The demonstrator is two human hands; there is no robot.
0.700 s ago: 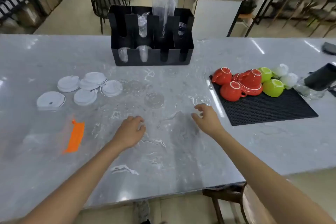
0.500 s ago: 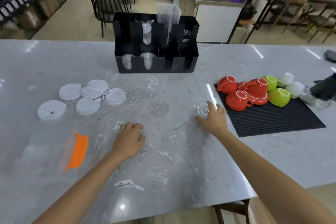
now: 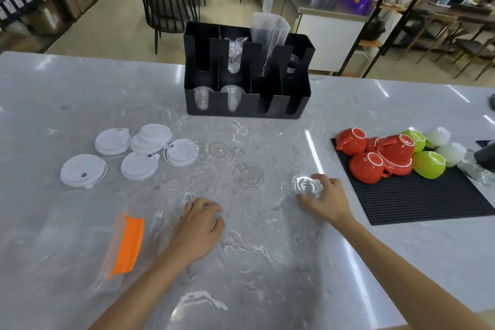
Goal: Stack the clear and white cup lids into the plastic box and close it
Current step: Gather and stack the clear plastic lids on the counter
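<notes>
While the right hand (image 3: 325,199) curls its fingers (image 3: 320,178) around the near edge of a clear lid (image 3: 305,185) right of centre frame, the left hand (image 3: 199,225) rests loosely curled and empty on the counter (image 3: 267,262). The plastic box (image 3: 75,244), clear with an orange clip (image 3: 127,245), lies at lower left, well apart from that lid and nearer the left hand. More clear lids (image 3: 249,175) sit mid-frame; the white lids (image 3: 139,157) cluster at left. The lid is round, so has no long axis. No writing is readable.
</notes>
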